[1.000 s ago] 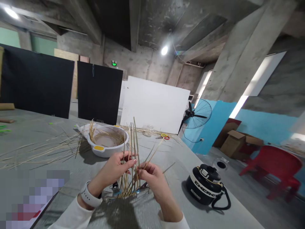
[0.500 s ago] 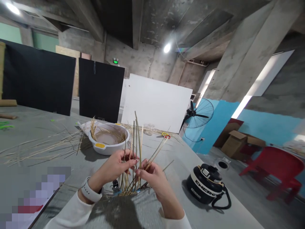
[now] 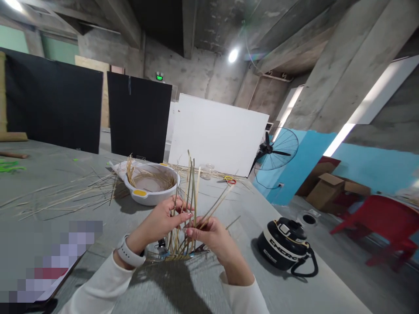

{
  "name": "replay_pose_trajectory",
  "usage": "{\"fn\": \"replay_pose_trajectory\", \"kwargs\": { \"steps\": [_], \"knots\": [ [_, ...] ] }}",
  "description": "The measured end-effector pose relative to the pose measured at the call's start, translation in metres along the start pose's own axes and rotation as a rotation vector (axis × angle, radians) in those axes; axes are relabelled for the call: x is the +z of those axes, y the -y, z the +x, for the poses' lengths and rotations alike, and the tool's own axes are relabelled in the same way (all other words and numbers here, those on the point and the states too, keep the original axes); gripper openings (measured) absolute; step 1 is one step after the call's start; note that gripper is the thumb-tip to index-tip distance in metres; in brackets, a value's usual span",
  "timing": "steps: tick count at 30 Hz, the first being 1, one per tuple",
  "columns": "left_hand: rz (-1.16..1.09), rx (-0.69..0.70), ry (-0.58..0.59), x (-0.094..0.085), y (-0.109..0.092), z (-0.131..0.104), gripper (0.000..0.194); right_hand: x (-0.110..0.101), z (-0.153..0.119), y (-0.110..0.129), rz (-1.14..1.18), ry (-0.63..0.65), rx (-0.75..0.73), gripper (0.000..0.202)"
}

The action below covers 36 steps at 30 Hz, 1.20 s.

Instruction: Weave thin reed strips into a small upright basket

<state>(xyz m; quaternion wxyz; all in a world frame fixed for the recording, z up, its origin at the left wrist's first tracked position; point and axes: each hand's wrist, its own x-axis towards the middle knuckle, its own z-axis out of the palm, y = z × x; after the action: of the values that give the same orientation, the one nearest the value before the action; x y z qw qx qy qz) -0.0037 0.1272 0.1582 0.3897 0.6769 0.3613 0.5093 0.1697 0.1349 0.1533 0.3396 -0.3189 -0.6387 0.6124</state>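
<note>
Both my hands are at a small weaving of thin bamboo strips (image 3: 179, 249) standing upright on the grey table. My left hand (image 3: 170, 218) pinches strips on the left side, thumb pointing right. Close beside it, my right hand (image 3: 207, 233) closes thumb and fingers on strips that fan out to the upper right. Several strips rise above the hands, some greenish, some pale. Clips (image 3: 162, 245) sit low at the base of the weaving. Which exact strip each fingertip grips is partly hidden.
A white basin (image 3: 151, 198) with coiled strips stands behind my left hand, loose strips (image 3: 75, 192) to its left. Scissors (image 3: 229, 180) lie farther back. A black flask (image 3: 284, 244) stands at right. A blurred flat object (image 3: 55, 266) lies at front left.
The view has tilted down slightly. My left hand has shifted a little right along the strips, and the upright strips have moved closer together. Both hands stay on the weaving.
</note>
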Motion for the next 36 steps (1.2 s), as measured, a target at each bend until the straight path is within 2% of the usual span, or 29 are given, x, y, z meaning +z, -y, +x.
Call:
{"fn": "replay_pose_trajectory", "kwargs": {
  "steps": [5, 8, 13, 17, 23, 29, 33, 36],
  "knots": [
    [0.061, 0.045, -0.019, 0.0000, -0.0016, 0.0008, 0.009, 0.0007, 0.0001, -0.0010, 0.001, -0.011, -0.004, 0.027],
    [0.078, 0.054, -0.011, -0.0009, -0.0012, 0.0015, 0.010, 0.0009, -0.0001, 0.0007, -0.009, -0.005, -0.015, 0.025],
    [0.041, -0.072, 0.100, -0.0033, -0.0018, 0.0024, 0.022, -0.0007, -0.0001, 0.0001, -0.002, 0.023, -0.006, 0.026],
    [-0.004, -0.134, 0.159, -0.0024, -0.0041, 0.0025, 0.023, -0.0028, -0.0004, -0.0025, -0.025, 0.049, -0.012, 0.028],
    [0.054, -0.096, 0.115, 0.0018, -0.0011, 0.0023, 0.019, -0.0048, -0.0005, -0.0055, -0.020, 0.052, -0.008, 0.028],
    [0.079, -0.094, 0.152, 0.0023, -0.0009, 0.0029, 0.021, -0.0032, -0.0004, -0.0024, 0.008, 0.074, -0.010, 0.029],
    [0.033, -0.150, 0.164, 0.0033, -0.0028, 0.0024, 0.022, -0.0041, 0.0007, -0.0050, -0.015, 0.068, -0.001, 0.030],
    [0.047, -0.128, 0.182, 0.0033, -0.0035, 0.0020, 0.020, -0.0054, 0.0014, -0.0079, -0.021, 0.077, 0.008, 0.031]
  ]
}}
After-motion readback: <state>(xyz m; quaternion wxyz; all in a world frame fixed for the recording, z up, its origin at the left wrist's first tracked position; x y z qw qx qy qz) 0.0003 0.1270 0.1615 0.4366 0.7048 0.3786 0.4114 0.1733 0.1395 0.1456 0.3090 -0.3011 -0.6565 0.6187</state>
